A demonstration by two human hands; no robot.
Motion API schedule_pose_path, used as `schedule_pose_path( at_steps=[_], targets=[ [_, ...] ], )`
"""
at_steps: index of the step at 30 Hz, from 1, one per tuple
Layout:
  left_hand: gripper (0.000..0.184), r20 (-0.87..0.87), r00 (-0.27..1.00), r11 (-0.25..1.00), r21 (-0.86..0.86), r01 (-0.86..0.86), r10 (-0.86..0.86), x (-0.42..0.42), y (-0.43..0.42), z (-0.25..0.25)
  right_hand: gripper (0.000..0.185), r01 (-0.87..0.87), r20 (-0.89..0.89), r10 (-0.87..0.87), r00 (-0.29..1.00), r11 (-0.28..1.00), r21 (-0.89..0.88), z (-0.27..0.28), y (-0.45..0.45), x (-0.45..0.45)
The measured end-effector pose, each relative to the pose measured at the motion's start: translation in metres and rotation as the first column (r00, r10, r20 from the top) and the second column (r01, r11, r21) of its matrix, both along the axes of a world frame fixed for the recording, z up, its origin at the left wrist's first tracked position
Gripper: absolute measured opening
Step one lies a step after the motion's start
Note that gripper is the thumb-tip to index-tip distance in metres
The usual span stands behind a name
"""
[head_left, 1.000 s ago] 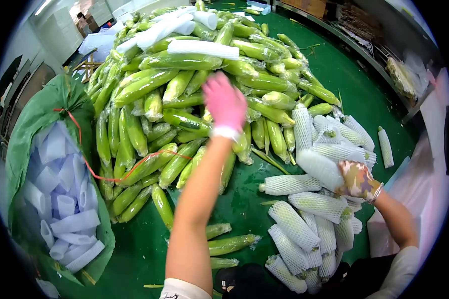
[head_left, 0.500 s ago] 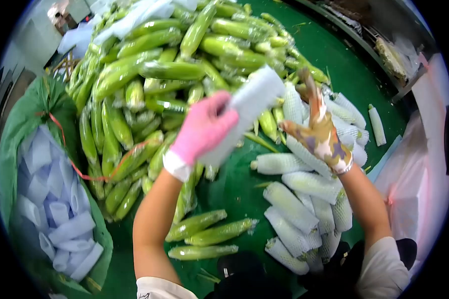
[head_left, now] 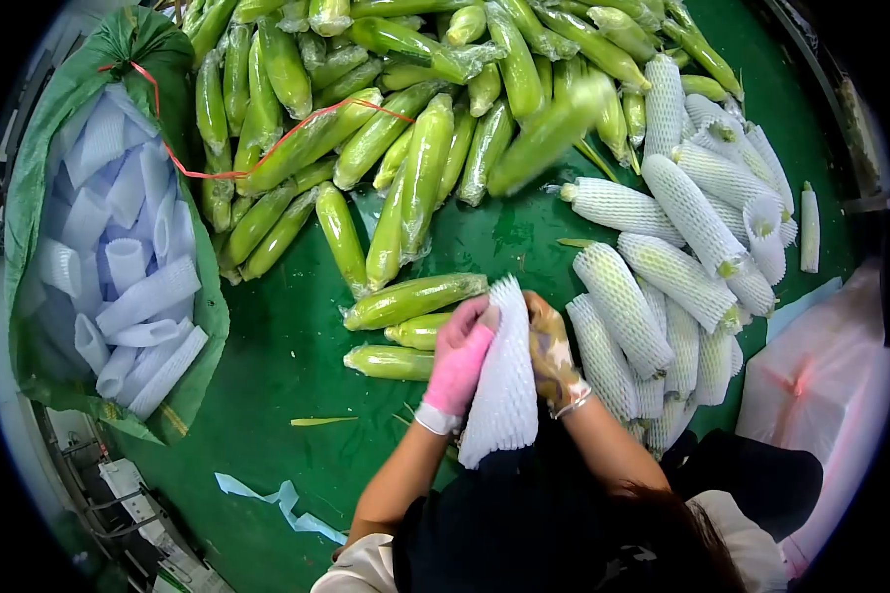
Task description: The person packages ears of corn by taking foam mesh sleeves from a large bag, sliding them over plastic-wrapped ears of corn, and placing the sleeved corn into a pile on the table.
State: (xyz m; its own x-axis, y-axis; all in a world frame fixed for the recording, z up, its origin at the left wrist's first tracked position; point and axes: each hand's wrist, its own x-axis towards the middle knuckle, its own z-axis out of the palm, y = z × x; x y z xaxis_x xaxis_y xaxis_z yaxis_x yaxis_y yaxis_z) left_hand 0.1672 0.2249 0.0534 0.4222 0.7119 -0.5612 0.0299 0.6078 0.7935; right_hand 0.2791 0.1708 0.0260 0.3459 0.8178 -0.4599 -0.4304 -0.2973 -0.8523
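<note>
Gripping the left edge of a white, tapered foam-net sleeve point(head_left: 502, 385) just below the centre of the frame, your pink-gloved, white-cuffed left hand point(head_left: 460, 354) has its thumb and fingers clamped on the foam. Your brown-and-white patterned, gloved right hand point(head_left: 552, 346) curls at the sleeve's upper right edge, fingers bent close together; you cannot tell from this view whether they pinch it. Just beside your left hand lie three long green vegetables in clear film point(head_left: 415, 299) on the glossy green floor point(head_left: 267, 395). A heap of similar film-wrapped vegetables point(head_left: 376, 143) fills the upper centre, with one blurred green vegetable point(head_left: 552, 138) at its lower right. Near your right hand, vegetables in white netting point(head_left: 618, 311) are piled at the right; a green woven bag point(head_left: 143, 40) of white foam tubes point(head_left: 158, 296) stands at the upper left.
</note>
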Motion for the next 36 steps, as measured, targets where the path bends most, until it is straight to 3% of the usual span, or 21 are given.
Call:
schedule_pose_path(
  at_steps=[4, 6, 7, 8, 9, 10, 11, 12, 14, 16, 18, 19, 22, 23, 24, 26, 27, 28, 31, 34, 36],
  targets=[
    [0.025, 0.138, 0.987, 0.996, -0.023, -0.082, 0.085, 0.009, -0.019, -0.024, 0.016, 0.090, 0.254, -0.129, 0.959, 0.983, 0.161, -0.047, -0.027, -0.002],
    [0.021, 0.185, 0.965, 0.979, -0.115, -0.168, 0.187, 0.004, -0.015, -0.045, 0.017, 0.194, 0.152, -0.188, 0.970, 0.981, -0.024, -0.028, -0.026, 0.013],
    [0.016, 0.202, 0.956, 0.972, -0.145, -0.183, 0.211, 0.008, -0.009, -0.033, 0.021, 0.165, 0.178, -0.166, 0.970, 0.986, 0.018, -0.027, -0.024, 0.021],
    [0.015, 0.448, 0.816, 0.928, -0.249, -0.277, 0.364, 0.030, -0.007, -0.012, 0.026, 0.136, 0.204, -0.145, 0.968, 0.989, 0.060, -0.025, -0.021, 0.029],
    [0.014, 0.434, 0.831, 0.937, -0.139, -0.321, 0.349, 0.039, -0.006, -0.037, 0.031, 0.106, 0.229, -0.127, 0.965, 0.989, 0.101, -0.024, -0.019, 0.037],
    [0.013, 0.382, 0.864, 0.945, -0.127, -0.301, 0.327, 0.043, 0.002, -0.047, 0.032, 0.219, -0.195, -0.203, 0.960, 0.973, 0.067, -0.031, -0.023, 0.040],
    [0.013, 0.330, 0.895, 0.953, -0.118, -0.278, 0.302, 0.047, 0.010, -0.057, 0.033, 0.361, -0.558, -0.331, 0.761, 0.931, -0.060, -0.038, -0.028, 0.043],
    [0.013, 0.115, 0.983, 0.959, 0.227, -0.168, 0.145, 0.058, 0.021, -0.069, 0.034, 0.339, -0.707, -0.300, 0.640, 0.936, -0.090, -0.042, -0.036, 0.049],
    [0.015, -0.387, 0.921, 0.771, 0.598, 0.219, 0.039, 0.078, 0.034, -0.084, 0.033, 0.540, -0.680, -0.597, 0.426, 0.771, -0.339, -0.035, -0.038, 0.021],
    [0.021, -0.783, 0.620, 0.526, 0.508, 0.682, -0.048, 0.078, 0.024, -0.084, 0.036, 0.582, -0.525, -0.578, 0.624, 0.793, -0.180, -0.080, -0.055, -0.003],
    [0.028, -0.877, 0.475, 0.447, 0.396, 0.802, -0.073, 0.069, 0.018, -0.083, 0.034, 0.489, -0.084, -0.525, 0.847, 0.831, -0.264, -0.105, -0.067, -0.020],
    [0.029, -0.885, 0.447, 0.419, 0.359, 0.834, -0.132, 0.063, 0.017, -0.080, 0.031, 0.555, -0.237, -0.581, 0.779, 0.814, -0.171, -0.132, -0.071, -0.033],
    [0.031, -0.897, 0.412, 0.352, 0.338, 0.873, -0.159, 0.058, 0.016, -0.082, 0.039, 0.182, -0.053, -0.183, 0.982, 0.983, -0.018, -0.147, -0.036, -0.019],
    [0.029, -0.843, 0.530, 0.402, 0.455, 0.795, -0.093, 0.059, 0.020, -0.072, 0.043, 0.135, -0.101, -0.132, 0.986, 0.990, 0.029, -0.138, -0.021, -0.013],
    [0.026, -0.774, 0.632, 0.444, 0.558, 0.701, -0.025, 0.059, 0.023, -0.059, 0.041, 0.365, -0.470, -0.295, 0.832, 0.929, 0.063, -0.091, -0.017, -0.015],
    [0.020, -0.601, 0.796, 0.636, 0.641, 0.430, 0.068, 0.059, 0.029, -0.008, 0.034, 0.644, -0.877, -0.382, 0.292, 0.756, -0.115, 0.007, -0.004, -0.010],
    [0.019, -0.458, 0.872, 0.660, 0.711, 0.243, 0.173, 0.059, 0.026, 0.023, 0.033, 0.416, -0.515, -0.314, 0.798, 0.905, 0.092, 0.023, 0.000, -0.009],
    [0.017, -0.298, 0.911, 0.654, 0.755, 0.041, 0.287, 0.059, 0.026, 0.043, 0.032, 0.174, 0.058, -0.180, 0.982, 0.981, 0.090, 0.040, 0.003, -0.009],
    [0.012, 0.072, 0.882, 0.745, 0.506, -0.434, 0.465, 0.043, 0.017, 0.059, 0.017, 0.195, 0.287, -0.238, 0.928, 0.966, 0.171, 0.085, 0.021, -0.017],
    [0.012, 0.262, 0.835, 0.666, 0.509, -0.545, 0.484, 0.008, 0.010, 0.020, 0.023, 0.080, 0.178, -0.102, 0.979, 0.989, 0.124, 0.073, 0.018, -0.020],
    [0.012, 0.058, 0.832, 0.691, 0.526, -0.495, 0.552, -0.012, -0.001, 0.002, 0.021, 0.020, 0.231, -0.031, 0.973, 0.999, 0.047, 0.049, 0.014, -0.025]
  ],
)
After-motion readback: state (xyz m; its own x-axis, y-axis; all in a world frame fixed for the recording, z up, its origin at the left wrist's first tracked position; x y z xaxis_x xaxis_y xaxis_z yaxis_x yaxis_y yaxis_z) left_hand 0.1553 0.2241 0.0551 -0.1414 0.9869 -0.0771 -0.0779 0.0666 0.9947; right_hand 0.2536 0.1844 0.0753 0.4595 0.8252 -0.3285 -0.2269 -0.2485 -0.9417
